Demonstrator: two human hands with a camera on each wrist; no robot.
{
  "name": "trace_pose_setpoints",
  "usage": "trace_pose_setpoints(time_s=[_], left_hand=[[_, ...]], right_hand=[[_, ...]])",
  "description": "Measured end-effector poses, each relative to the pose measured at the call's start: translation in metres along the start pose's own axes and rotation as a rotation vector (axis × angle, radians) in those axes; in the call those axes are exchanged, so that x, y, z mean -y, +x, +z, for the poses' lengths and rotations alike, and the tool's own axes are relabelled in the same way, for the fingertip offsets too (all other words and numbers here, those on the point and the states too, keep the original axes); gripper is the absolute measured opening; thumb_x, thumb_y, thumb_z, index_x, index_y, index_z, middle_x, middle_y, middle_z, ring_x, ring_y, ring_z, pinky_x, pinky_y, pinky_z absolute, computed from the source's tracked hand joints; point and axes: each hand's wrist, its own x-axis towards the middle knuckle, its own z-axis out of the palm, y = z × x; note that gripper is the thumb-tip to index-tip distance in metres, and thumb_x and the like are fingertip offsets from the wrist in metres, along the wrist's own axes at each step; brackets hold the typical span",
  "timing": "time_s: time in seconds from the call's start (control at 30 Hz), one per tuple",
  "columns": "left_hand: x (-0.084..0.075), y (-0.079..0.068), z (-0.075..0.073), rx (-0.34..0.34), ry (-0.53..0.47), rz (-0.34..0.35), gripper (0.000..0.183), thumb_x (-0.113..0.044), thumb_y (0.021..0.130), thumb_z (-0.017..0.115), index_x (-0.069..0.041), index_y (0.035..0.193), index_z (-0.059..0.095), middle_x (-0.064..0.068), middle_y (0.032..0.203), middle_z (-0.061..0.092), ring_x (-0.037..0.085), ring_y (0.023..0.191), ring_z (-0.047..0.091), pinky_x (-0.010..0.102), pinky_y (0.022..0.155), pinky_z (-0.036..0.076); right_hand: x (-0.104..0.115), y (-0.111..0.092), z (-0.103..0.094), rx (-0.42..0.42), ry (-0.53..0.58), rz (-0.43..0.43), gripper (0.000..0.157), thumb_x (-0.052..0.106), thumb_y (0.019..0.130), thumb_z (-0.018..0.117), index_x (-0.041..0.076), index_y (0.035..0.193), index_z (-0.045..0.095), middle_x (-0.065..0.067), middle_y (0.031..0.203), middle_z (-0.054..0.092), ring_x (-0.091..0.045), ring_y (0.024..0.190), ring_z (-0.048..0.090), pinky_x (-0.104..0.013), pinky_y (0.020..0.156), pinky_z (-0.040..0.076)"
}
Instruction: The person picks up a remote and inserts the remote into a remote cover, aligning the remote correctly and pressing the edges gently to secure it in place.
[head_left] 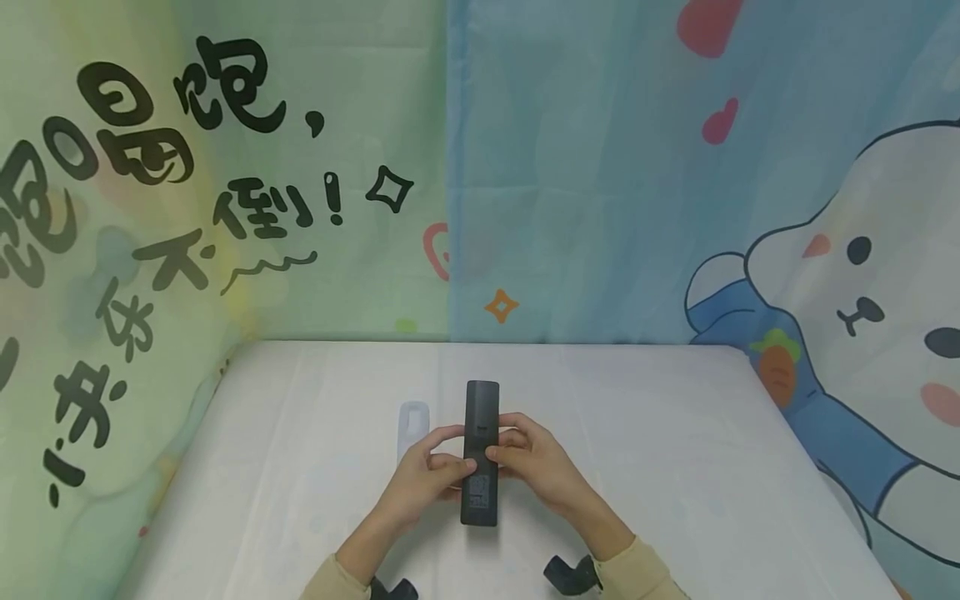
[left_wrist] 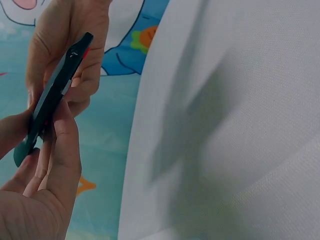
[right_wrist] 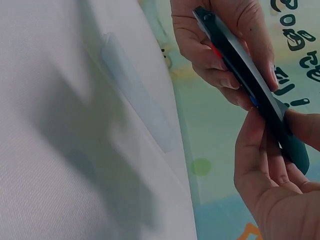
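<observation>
Both hands hold a black remote control (head_left: 481,492) above the white table, its back with a printed label turned up in the head view. My left hand (head_left: 423,479) pinches its left edge, thumb on the back and fingers underneath. From the other side my right hand (head_left: 543,462) grips it the same way, thumb near the middle. Seen edge-on in the right wrist view, the remote (right_wrist: 250,75) shows red and blue bits on its underside. Behind the left hand lies a pale translucent sleeve (head_left: 413,421) with a slot near its far end, partly hidden by that hand.
A white cloth covers the table (head_left: 675,450). Printed curtains (head_left: 570,208) hang along its back and left side. Dark wrist-worn devices (head_left: 570,575) sit at both cuffs. In the right wrist view the sleeve (right_wrist: 135,90) lies flat near the table's edge.
</observation>
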Motion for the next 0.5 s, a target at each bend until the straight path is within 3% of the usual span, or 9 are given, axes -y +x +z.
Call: trace_pose_setpoints(time_s=[0.5], left_hand=[[-0.005, -0.001, -0.015, 0.006, 0.008, 0.034, 0.049, -0.014, 0.095, 0.069, -0.003, 0.14, 0.053, 0.015, 0.098, 0.073, 0.028, 0.088, 0.072, 0.046, 0.078, 0.058]], right_hand=[[0.001, 0.009, 0.004, -0.01, 0.005, -0.041, 0.044, 0.003, 0.095, 0.065, -0.004, 0.134, 0.048, -0.017, 0.106, 0.069, -0.025, 0.095, 0.066, -0.042, 0.085, 0.056]])
